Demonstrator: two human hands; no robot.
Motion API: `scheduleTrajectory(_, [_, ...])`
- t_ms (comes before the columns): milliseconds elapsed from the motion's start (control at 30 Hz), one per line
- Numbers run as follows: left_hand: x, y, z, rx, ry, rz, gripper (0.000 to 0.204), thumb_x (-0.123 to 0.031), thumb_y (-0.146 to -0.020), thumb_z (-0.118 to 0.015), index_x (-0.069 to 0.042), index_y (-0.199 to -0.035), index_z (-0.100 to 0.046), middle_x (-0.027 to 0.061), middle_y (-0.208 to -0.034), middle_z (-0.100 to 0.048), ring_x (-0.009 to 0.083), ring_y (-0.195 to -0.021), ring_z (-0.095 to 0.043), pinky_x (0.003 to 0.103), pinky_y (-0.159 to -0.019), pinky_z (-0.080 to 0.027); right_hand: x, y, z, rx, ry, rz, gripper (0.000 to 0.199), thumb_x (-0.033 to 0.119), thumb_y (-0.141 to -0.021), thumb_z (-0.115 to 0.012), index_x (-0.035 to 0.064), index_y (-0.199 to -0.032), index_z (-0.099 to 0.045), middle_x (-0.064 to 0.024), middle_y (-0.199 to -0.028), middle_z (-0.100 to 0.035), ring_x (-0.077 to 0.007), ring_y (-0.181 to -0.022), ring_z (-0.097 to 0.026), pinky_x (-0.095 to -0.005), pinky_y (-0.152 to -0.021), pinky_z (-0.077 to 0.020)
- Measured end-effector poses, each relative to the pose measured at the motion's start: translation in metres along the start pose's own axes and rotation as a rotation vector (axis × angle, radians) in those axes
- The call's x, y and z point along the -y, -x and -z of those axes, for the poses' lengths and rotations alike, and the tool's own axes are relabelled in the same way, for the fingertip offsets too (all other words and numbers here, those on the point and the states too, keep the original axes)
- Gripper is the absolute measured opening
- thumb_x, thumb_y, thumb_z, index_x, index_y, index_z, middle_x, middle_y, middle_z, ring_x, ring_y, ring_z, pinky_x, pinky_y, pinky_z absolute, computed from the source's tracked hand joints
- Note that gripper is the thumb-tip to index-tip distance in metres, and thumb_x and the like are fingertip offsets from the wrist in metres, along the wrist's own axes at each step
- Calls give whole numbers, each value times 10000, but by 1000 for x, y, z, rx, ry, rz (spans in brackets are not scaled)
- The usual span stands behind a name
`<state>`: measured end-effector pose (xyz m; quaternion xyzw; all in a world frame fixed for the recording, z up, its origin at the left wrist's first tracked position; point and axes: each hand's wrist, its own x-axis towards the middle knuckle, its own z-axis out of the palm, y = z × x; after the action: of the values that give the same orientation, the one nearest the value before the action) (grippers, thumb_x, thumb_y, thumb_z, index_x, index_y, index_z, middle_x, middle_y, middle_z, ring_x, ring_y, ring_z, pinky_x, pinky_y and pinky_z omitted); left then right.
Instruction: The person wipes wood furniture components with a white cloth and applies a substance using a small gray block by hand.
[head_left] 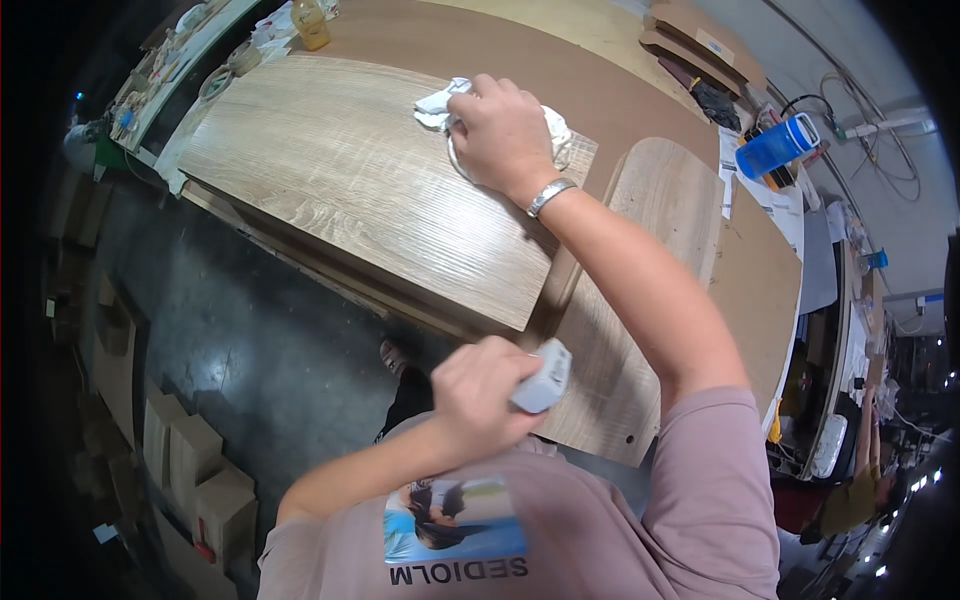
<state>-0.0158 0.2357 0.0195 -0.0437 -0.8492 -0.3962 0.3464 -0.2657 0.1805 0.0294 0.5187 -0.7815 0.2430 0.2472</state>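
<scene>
My right hand (500, 135) presses a crumpled white cloth (436, 106) onto the top of a wood-grain panel (320, 160), near its far right corner. The fingers are bent over the cloth, which sticks out on both sides of the hand. Close to my body, my left hand (485, 393) is closed around a pale grey, blunt-ended object (545, 377). Its exact kind cannot be told, since the fist hides the rest of it. To the right of the panel lies a long wood-grain board (665, 185) with a rounded far end, partly behind my right forearm.
Brown cardboard (400, 35) covers the table behind the panel. A bottle of yellowish liquid (310, 25) stands at the far left, beside tape rolls (215, 84). At the right are a blue bottle (778, 146) and a cardboard box (700, 45). Cartons (195, 450) stand on the floor, lower left.
</scene>
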Motion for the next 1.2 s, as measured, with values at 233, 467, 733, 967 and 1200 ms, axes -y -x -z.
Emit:
scheduleTrajectory(233, [-5, 7, 11, 33, -148, -30, 423, -87, -603, -804, -23, -991, -650, 113, -818, -651, 284, -660, -630, 361, -574, -492, 1, 3, -1, -18, -11, 2, 83, 172, -798, -671, 112, -829, -720, -87, -886, -637, -264, -830, -631, -406, -736, -509])
scheduleTrajectory(467, [-7, -3, 17, 92, -255, -58, 395, -94, -593, -765, -20, -968, -668, 109, -811, -644, 284, -651, -625, 364, -573, -487, -1, 5, -1, -11, 9, 4, 86, 175, -804, -668, 119, -838, -724, -81, -884, -637, -255, -835, -633, -394, -724, -506])
scheduleTrajectory(733, [-9, -2, 33, 198, -63, 127, 353, -29, -669, -780, -17, -1006, -677, 136, -895, -678, 293, -743, -669, 340, -676, -537, -1, 2, 1, -12, -2, -9, 86, 180, -805, -663, 124, -825, -725, -76, -870, -635, -250, -828, -633, -397, -721, -509])
scheduleTrajectory(967, [23, -61, 92, -183, 414, 522, 360, 25, -910, -633, 37, -1256, -537, 74, -1121, -637, 128, -1023, -611, 273, -884, -511, -10, -2, 3, 117, -528, -68, 312, 404, -875, -655, 183, -1056, -781, -98, -1105, -661, -286, -1111, -560, -432, -969, -443])
scheduleTrajectory(1200, [43, -131, 106, 23, -270, 96, 468, 64, -821, -673, -23, -1261, -542, 203, -1038, -671, 282, -969, -696, 340, -843, -545, 14, -18, 94, 240, -818, 133, 461, 329, -764, -844, 114, -1159, -744, -83, -1056, -653, -246, -1072, -554, -365, -967, -459])
